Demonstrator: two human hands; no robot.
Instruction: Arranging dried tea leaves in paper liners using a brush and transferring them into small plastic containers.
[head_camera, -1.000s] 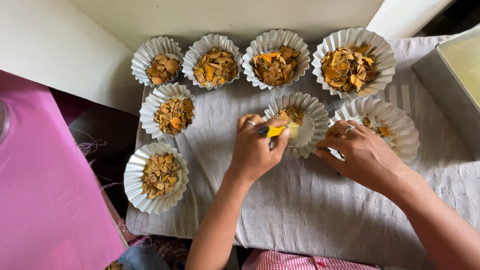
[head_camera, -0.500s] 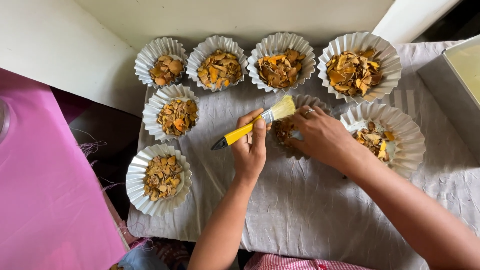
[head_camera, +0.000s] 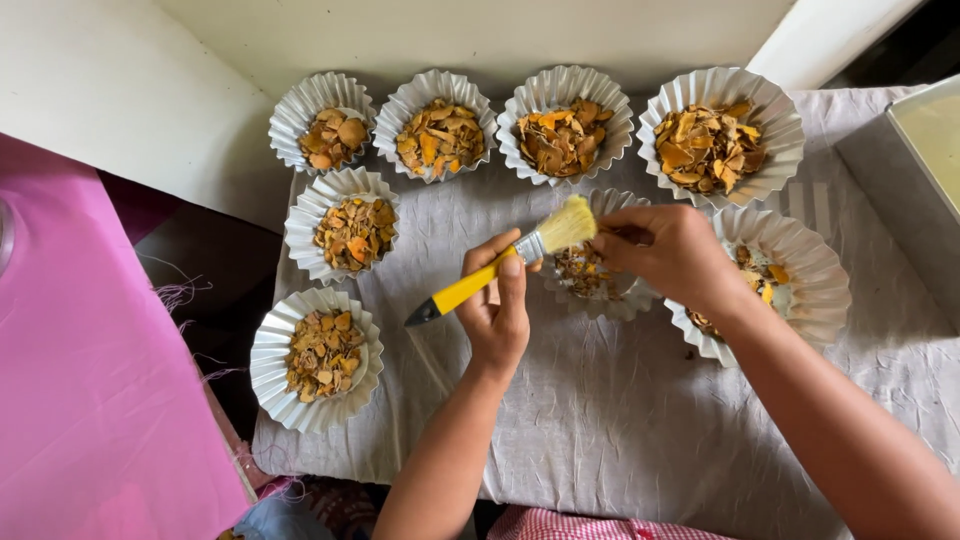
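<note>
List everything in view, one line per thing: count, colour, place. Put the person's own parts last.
fluted paper cups: eight, white, on the cloth; four in the far row, two down the left side, two near the hands.
dried flakes: orange-brown, filling the cups.
brush: one, yellow handle, pale bristles, over a middle cup.
cloth: one, wrinkled, pale grey, under the cups.
pink sheet: one, at the left.
tray: one, pale, at the right edge.
checked fabric: red and white, bottom edge.
left hand: grips the brush handle.
right hand: at the bristles, over the middle cup.
</note>
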